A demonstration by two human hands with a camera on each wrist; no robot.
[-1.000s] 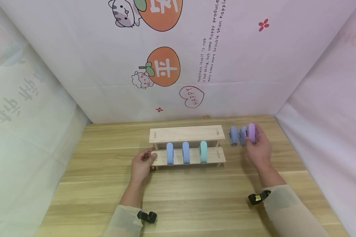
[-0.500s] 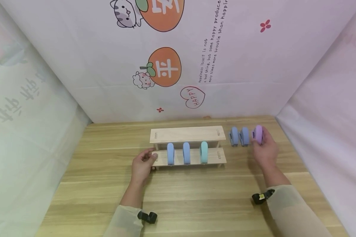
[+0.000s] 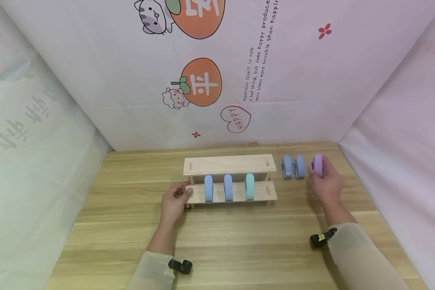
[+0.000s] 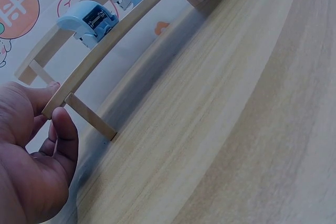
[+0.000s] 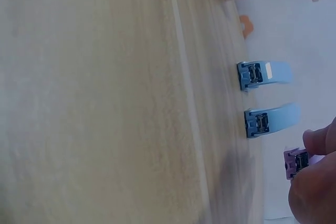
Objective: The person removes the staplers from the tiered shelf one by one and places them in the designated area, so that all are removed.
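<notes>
One purple stapler (image 3: 317, 164) in right hand (image 3: 328, 186), left hand (image 3: 173, 204) gripping front shelf (image 3: 218, 193)

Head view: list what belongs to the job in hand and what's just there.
Likely the job's: purple stapler in the right hand; two blue staplers on the table; lower shelf and its three staplers; upper shelf.
Likely just there: printed backdrop, wrist cameras.

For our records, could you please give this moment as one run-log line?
left hand: grips front wooden shelf; right hand: holds purple stapler; on shelf: two blue staplers, teal stapler; tabletop: two greyish-blue staplers
</notes>
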